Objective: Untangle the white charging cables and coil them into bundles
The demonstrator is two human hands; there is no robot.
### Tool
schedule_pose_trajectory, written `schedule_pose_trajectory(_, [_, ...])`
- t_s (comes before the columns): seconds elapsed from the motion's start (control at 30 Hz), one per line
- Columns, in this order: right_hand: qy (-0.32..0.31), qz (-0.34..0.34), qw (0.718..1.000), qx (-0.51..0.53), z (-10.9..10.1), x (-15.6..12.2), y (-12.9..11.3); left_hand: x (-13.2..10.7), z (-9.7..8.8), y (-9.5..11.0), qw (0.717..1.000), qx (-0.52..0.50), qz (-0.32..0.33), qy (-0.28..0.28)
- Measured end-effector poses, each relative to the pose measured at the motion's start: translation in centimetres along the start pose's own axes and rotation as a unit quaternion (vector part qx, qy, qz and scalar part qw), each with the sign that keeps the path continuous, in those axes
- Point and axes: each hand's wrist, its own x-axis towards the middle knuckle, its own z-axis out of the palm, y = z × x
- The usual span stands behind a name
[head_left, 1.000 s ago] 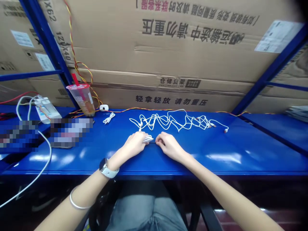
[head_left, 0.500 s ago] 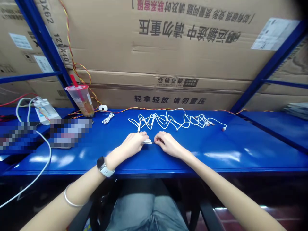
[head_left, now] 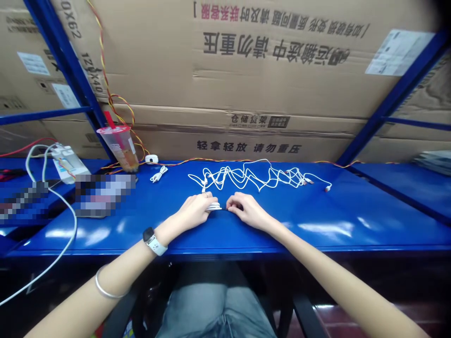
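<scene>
My left hand (head_left: 195,206), with a watch on its wrist, is closed round a folded white cable (head_left: 214,206) just above the blue shelf. The cable's looped end sticks out to the right, and a white plug (head_left: 204,187) shows above the knuckles. A short dark strand (head_left: 224,209) runs from the cable to my right hand (head_left: 244,209), whose thumb and forefinger pinch it. Whether the strand is a tie or something else cannot be made out. Behind my hands lies a loose tangle of white cables (head_left: 246,176). One bundled white cable (head_left: 159,173) rests farther left.
A drink cup (head_left: 120,145) with a red straw stands at the back left, beside a small white case (head_left: 151,159). A blurred-out phone-like object (head_left: 105,197) and a white power strip (head_left: 68,162) are on the left. Cardboard (head_left: 225,84) closes off the back between blue posts.
The dark strand between my hands shows slightly longer, with my right hand a little farther from the cable. The view has shifted slightly; the cables on the shelf stay put.
</scene>
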Motion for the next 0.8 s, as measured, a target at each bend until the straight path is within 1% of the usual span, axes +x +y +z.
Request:
schedule_pose_trajectory(0.13, [0.037,0.072,0.997,-0.013,0.8,-0.2,-0.8,0.0,0.2,0.5,0.999,0.015,-0.037,-0.006])
schedule_pose_trajectory(0.23, [0.050,0.111,0.992,-0.016,1.0,-0.2,-1.3,0.1,0.4,0.5,0.999,0.012,-0.043,-0.001])
schedule_pose_trajectory(0.3, [0.044,0.101,0.994,-0.013,0.9,-0.3,-1.3,0.2,0.4,0.3,0.999,0.000,-0.037,-0.002])
schedule_pose_trajectory(0.47, [0.013,0.035,0.999,0.012,0.2,-0.4,-0.8,0.3,0.2,-0.1,0.999,-0.025,-0.019,0.004])
schedule_pose_trajectory(0.57, [0.009,0.017,1.000,0.024,0.1,-0.4,-0.3,0.2,0.2,-0.2,0.999,-0.035,-0.013,0.014])
schedule_pose_trajectory(0.67, [0.020,0.023,0.998,0.051,0.0,-0.4,0.0,0.2,0.5,-0.4,0.998,-0.055,-0.022,0.030])
schedule_pose_trajectory(0.8, [0.044,0.049,0.994,0.084,-0.1,-0.6,-0.1,0.2,0.9,-0.7,0.990,-0.124,-0.037,0.057])
